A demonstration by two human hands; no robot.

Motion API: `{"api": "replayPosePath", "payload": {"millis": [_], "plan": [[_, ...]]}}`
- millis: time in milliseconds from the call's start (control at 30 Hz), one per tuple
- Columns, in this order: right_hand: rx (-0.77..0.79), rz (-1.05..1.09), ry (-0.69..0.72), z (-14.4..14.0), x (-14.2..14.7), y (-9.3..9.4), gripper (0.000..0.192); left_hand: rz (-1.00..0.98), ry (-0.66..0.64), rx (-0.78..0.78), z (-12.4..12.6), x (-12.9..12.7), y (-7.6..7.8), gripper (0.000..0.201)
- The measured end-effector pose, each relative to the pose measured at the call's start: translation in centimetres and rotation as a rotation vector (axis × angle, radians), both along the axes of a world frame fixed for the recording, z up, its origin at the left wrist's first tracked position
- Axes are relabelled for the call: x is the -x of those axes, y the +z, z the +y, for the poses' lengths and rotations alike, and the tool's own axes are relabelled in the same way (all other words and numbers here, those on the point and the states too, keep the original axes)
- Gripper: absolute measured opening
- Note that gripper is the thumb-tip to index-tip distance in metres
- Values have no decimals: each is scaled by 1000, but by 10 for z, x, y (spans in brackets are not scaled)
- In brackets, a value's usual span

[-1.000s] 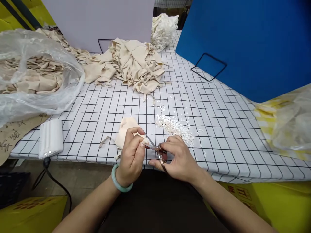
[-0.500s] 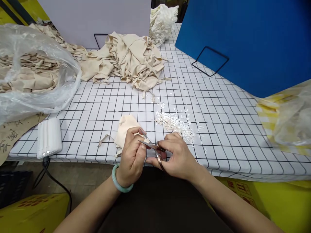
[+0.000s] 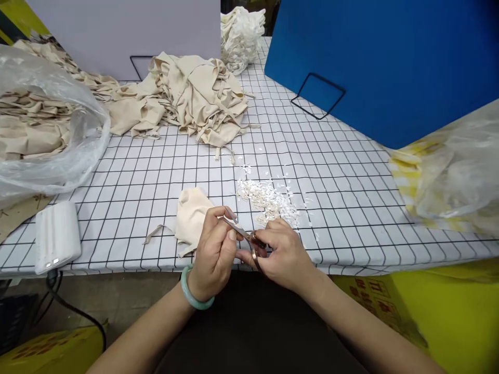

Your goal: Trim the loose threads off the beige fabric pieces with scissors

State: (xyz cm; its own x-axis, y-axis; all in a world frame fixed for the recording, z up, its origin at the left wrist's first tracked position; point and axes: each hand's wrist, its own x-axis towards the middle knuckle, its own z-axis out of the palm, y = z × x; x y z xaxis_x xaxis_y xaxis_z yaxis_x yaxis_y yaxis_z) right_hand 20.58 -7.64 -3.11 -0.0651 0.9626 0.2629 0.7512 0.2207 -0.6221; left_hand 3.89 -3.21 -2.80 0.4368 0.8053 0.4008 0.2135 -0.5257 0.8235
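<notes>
My right hand (image 3: 286,254) is closed around the handles of a pair of scissors (image 3: 249,238), which have brownish grips. Their blades point up and left, reaching the fingertips of my left hand (image 3: 215,254). That hand, with a green bangle on its wrist, is pinched on a beige cloth pouch (image 3: 191,212). Most of the pouch rests on the table behind the fingers, and a thin strap trails off to its left. The pinched edge is mostly hidden by my fingers. Small white and cream clippings (image 3: 271,200) lie scattered just beyond my right hand.
A heap of beige cloth pieces (image 3: 202,98) sits at the back, and a clear plastic bag (image 3: 88,150) holds more at left. A white power bank (image 3: 58,236) with a black cable is near the front edge. A blue board (image 3: 374,67) stands at back right on the checked tablecloth (image 3: 343,208).
My view has turned slightly right, so the table's things appear further left. The scissor blades look closer together than before. Both hands keep their hold.
</notes>
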Motion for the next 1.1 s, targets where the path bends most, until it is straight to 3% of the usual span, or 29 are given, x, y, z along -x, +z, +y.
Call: {"api": "replayPosePath", "payload": {"millis": [167, 267, 367, 533, 600, 733, 833, 933, 1000, 1067, 1100], "plan": [[32, -12, -171, -12, -17, -12, 60, -16, -110, 31, 9, -23, -6, 28], [161, 103, -246, -14, -28, -15, 64, -30, -148, 114, 12, -32, -12, 30], [306, 198, -328, -11, -39, -13, 57, -55, -142, 209, 9, -34, -16, 31], [347, 183, -329, -5, -49, -11, 46, -108, -115, 376, 11, -27, -9, 34], [359, 201, -330, -2, -47, -13, 45, -136, -121, 390, 29, -16, 2, 34], [362, 219, -334, 6, -34, -15, 44, -69, -82, 323, 93, 29, 29, 30], [374, 220, -299, 13, -20, -14, 40, 22, 18, 341, 134, 73, 35, 29], [389, 221, -252, 19, -8, -13, 37, 256, 172, 368, 150, 110, 27, 28], [391, 226, -224, 23, -2, -15, 34, 417, 400, 201, 146, 126, 17, 20], [388, 225, -208, 26, 2, -18, 32, 489, 632, -70, 131, 132, 7, 10], [387, 223, -204, 27, 3, -19, 31, 498, 682, -183, 120, 131, 2, 9]]}}
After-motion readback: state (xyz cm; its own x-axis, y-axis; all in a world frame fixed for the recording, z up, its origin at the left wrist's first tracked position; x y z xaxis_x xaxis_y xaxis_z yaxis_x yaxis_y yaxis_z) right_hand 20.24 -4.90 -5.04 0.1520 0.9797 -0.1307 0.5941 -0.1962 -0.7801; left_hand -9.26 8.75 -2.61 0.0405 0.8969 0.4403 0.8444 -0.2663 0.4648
